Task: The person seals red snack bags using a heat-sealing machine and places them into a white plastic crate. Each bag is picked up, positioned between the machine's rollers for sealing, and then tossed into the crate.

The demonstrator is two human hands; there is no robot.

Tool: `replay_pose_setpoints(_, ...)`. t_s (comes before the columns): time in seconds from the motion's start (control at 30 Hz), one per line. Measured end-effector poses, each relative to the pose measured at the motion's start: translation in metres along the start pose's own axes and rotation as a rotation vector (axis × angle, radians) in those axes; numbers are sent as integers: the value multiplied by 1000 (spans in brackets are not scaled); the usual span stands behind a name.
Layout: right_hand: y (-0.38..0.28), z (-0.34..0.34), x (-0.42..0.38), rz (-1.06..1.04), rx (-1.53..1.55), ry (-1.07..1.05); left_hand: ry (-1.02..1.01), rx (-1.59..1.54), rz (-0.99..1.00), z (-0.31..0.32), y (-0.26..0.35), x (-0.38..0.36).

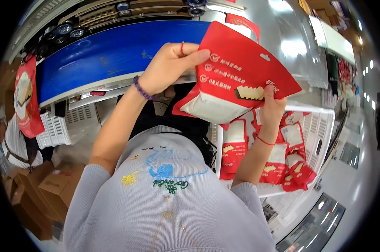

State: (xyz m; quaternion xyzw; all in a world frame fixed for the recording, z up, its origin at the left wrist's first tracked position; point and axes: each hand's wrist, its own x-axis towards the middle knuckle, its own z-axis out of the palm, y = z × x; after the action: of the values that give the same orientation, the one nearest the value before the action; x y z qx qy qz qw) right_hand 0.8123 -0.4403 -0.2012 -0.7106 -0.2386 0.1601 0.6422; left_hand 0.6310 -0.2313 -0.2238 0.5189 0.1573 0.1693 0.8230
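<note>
A red snack bag (244, 48) with white lettering, a hang hole and a pale window is stretched between my two hands, tilted in front of me. My left hand (171, 65) pinches its left edge with thumb and fingers. On the opposite side, my right hand (273, 110) grips the bag with its thumb on the printed face; its other fingers are hidden behind. Below my right hand, several similar red bags (234, 147) lie in a white plastic crate (329, 130).
A blue conveyor belt (118, 56) runs ahead of me, beside a shiny metal surface (278, 29). Another red bag (28, 96) is at the belt's left end. Cardboard boxes (60, 185) and a white basket (53, 132) are on my left.
</note>
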Motion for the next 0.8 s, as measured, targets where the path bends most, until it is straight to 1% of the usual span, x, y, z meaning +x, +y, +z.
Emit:
replay_pose_setpoints(0.07,1,-6,28,-49,-382,-69,95,44,52,-4,-8,25)
replay_pose_setpoints(0.1,-1,2,40,-59,-470,-72,192,347,118,-10,-21,41)
replay_pose_setpoints(0.13,6,5,55,-73,-464,-100,289,653,174,-14,-31,54)
replay_pose_setpoints(0.2,27,4,88,-102,-515,-82,397,519,107,-11,-46,77)
replay_pose_setpoints(0.23,34,2,105,-96,-381,-50,410,399,39,-4,-39,84)
replay_pose_setpoints(0.27,38,0,121,-102,-380,-66,388,126,-35,3,-32,88)
replay_pose_setpoints(0.33,40,-1,146,44,-150,-156,371,-134,-103,2,-26,99)
replay_pose_setpoints(0.37,40,2,154,66,-161,-154,378,-173,-118,1,-22,101)
replay_pose_setpoints(0.4,35,7,158,63,-160,-166,416,-165,-98,1,-18,103)
replay_pose_setpoints(0.5,26,13,165,154,-116,-114,450,-178,-83,-7,-18,113)
replay_pose_setpoints(0.57,25,20,167,151,-127,-115,522,-169,-37,-12,-19,116)
replay_pose_setpoints(0.67,27,34,166,155,-118,-123,545,-125,-21,-18,-17,110)
replay_pose_setpoints(0.7,20,48,163,163,-97,-133,549,-120,-19,-28,-6,101)
replay_pose_setpoints(0.8,25,58,163,181,-56,-164,519,42,-26,-46,1,79)
